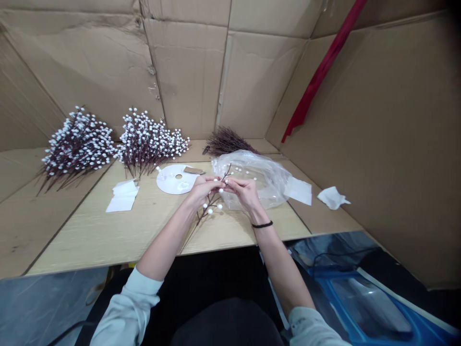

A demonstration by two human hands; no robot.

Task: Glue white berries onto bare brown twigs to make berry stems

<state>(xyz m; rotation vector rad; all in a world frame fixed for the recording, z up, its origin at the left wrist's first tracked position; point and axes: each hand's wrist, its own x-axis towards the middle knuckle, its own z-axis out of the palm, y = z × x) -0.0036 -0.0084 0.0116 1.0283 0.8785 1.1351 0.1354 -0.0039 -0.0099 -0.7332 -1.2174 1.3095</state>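
- Your left hand (pixel 203 188) and right hand (pixel 245 193) meet above the wooden table (pixel 90 235), both nearly closed.
- Your fingers (pixel 230 185) pinch the upper stem of a berry branch (pixel 212 203), among its white berries.
- The branch is held just above a clear plastic bag (pixel 264 180), its lower stem angling toward you.
- A white disc (pixel 172 180) lies just beyond your left hand.
- Farther left sit two piles of white-berry branches (pixel 151 142).
- A black hair tie (pixel 262 225) circles your right wrist.
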